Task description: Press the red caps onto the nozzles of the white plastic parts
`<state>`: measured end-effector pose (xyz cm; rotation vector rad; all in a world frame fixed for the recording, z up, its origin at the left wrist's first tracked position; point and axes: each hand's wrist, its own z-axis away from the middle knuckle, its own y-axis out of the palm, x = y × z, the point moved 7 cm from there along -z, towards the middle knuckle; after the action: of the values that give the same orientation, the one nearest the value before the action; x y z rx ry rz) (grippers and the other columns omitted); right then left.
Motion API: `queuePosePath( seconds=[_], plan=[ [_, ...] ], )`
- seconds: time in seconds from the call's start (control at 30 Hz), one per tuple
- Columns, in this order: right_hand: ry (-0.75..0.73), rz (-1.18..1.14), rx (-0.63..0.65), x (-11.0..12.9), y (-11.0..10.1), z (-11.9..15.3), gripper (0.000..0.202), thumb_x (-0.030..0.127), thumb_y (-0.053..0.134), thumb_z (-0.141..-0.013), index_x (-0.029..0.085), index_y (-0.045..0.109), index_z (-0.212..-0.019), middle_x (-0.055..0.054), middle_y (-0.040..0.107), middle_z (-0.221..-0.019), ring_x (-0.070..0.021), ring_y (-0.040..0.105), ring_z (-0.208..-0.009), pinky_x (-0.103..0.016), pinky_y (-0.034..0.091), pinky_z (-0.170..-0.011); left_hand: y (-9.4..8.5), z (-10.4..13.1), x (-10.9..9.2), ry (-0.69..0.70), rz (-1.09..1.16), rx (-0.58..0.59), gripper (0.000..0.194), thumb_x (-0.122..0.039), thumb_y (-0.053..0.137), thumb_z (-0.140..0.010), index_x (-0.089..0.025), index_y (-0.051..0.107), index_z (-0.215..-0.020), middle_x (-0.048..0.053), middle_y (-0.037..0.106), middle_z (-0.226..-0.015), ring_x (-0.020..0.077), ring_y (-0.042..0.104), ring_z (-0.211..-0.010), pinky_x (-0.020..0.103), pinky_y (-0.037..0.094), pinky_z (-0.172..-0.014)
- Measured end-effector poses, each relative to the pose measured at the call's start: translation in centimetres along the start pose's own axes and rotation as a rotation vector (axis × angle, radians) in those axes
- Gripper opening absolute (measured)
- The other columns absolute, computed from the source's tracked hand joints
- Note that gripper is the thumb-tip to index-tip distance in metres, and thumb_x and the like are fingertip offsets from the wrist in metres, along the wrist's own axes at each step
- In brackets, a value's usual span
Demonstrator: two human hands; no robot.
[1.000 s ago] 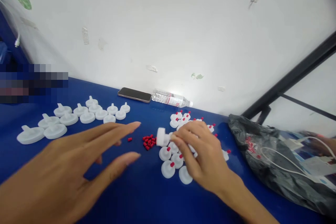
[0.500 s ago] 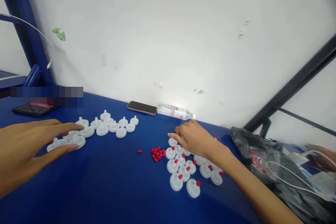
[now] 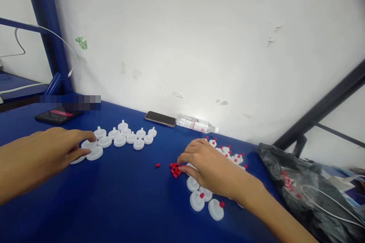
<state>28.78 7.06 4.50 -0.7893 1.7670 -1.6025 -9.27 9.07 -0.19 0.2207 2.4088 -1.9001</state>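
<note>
My left hand is at the left group of white plastic discs with thin stems. Its thumb and index finger are apart, above and beside a front white disc, with nothing visibly held. My right hand reaches to a small pile of red caps. Its thumb and index fingertips are slightly parted at the pile's right edge. A single red cap lies to the left of the pile. Under and around my right hand are white discs with red caps on their stems, partly hidden by it.
A phone and a clear plastic bottle lie along the white wall. Another phone is at the far left. On the right, a dark plastic bag with red pieces and a white cable borders the blue table.
My right hand has moved from above the capped discs toward me and left, to the red pile. My left hand's thumb and index finger have drawn closer together. The view has shifted slightly.
</note>
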Motion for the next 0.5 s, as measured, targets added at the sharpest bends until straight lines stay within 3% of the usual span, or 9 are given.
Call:
queuePosePath(
  seconds=[0.13,0.27,0.43,0.5],
  plan=[
    [-0.031,0.04,-0.002,0.0,0.9,0.0,0.022,0.009,0.08,-0.118,0.021,0.082,-0.1,-0.004,0.084,-0.097,-0.0267,0.078,-0.097,-0.045,0.057,-0.102,0.1,-0.4,-1.1,0.036,0.0,0.009,0.056,-0.046,0.037,-0.116,-0.033,0.09,-0.107,0.003,0.089,-0.086,0.0302,0.085,-0.079,0.038,0.051,-0.075],
    [-0.047,0.026,0.018,-0.1,1.7,-0.2,0.019,0.015,0.084,-0.119,0.021,0.082,-0.101,-0.003,0.082,-0.095,-0.0247,0.075,-0.095,-0.045,0.056,-0.108,0.1,-0.2,-3.0,0.086,0.012,0.049,0.053,-0.042,0.036,-0.116,-0.031,0.081,-0.092,0.001,0.082,-0.075,0.0241,0.076,-0.064,0.034,0.044,-0.066],
    [-0.079,-0.021,0.032,0.2,2.3,-0.4,0.023,0.013,0.081,-0.121,0.021,0.082,-0.1,0.0,0.081,-0.093,-0.0221,0.072,-0.092,-0.042,0.054,-0.107,1.5,0.6,-7.6,0.296,0.145,0.119,0.042,-0.038,0.046,-0.112,-0.035,0.082,-0.089,-0.002,0.087,-0.084,0.0226,0.083,-0.073,0.031,0.053,-0.064],
    [-0.086,-0.002,0.047,0.3,2.5,-0.5,0.027,0.009,0.079,-0.121,0.021,0.082,-0.098,0.0,0.08,-0.091,-0.0212,0.07,-0.089,-0.04,0.054,-0.104,1.9,1.3,-9.7,0.372,0.213,0.078,0.039,-0.041,0.053,-0.11,-0.04,0.086,-0.09,-0.006,0.09,-0.087,0.0204,0.087,-0.075,0.028,0.058,-0.064]
  ],
)
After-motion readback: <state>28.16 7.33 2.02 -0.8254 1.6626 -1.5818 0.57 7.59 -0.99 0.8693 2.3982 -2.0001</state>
